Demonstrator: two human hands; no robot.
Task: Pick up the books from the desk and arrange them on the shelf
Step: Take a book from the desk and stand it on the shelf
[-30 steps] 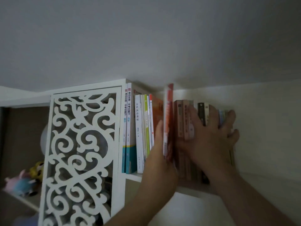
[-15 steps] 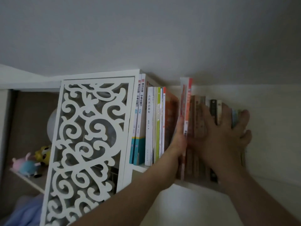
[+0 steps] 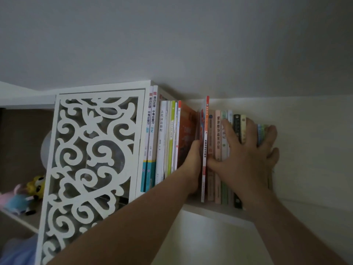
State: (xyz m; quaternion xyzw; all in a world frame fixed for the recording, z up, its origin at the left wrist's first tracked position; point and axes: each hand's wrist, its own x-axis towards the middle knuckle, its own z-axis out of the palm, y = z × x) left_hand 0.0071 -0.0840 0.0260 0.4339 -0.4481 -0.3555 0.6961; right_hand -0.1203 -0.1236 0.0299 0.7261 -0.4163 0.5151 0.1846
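Your left hand [image 3: 193,165] grips the thin red book [image 3: 205,150], sliding it in; your right hand [image 3: 246,155], fingers spread flat, holds the 3 o'clock books [image 3: 218,150] back for a gap.

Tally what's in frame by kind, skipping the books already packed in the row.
Hands: 2 (left hand, right hand)
Red-spined book between the hands: 1
Plush toys: 2 (yellow plush toy, pink and blue plush toy)
Cut-out panel: 1
Total: 6
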